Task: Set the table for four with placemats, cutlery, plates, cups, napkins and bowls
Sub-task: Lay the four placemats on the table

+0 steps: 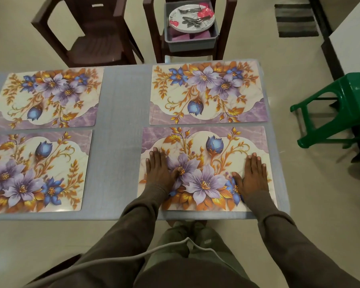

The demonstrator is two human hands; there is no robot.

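On the grey desk (116, 142) lie four floral placemats in two rows of two. Both hands press flat on the near right placemat (206, 169), fingers straight and together, holding nothing: the left hand (159, 169) near its left edge, the right hand (253, 175) near its right edge, palms down over the purple and gold flowers. Just beyond it lies the far right placemat (208, 92), close but apart. Across a bare strip of desk are the near left placemat (35, 171) and the far left placemat (48, 98). Behind the desk, a dark brown chair (187, 53) carries a grey tub (190, 41) with stacked plates (192, 19), cutlery (190, 19) lying on top of them, and purple napkins (187, 36) beneath. A second brown chair (85, 32) stands to its left. A green stool (339, 104) stands on the floor to the right of the desk.
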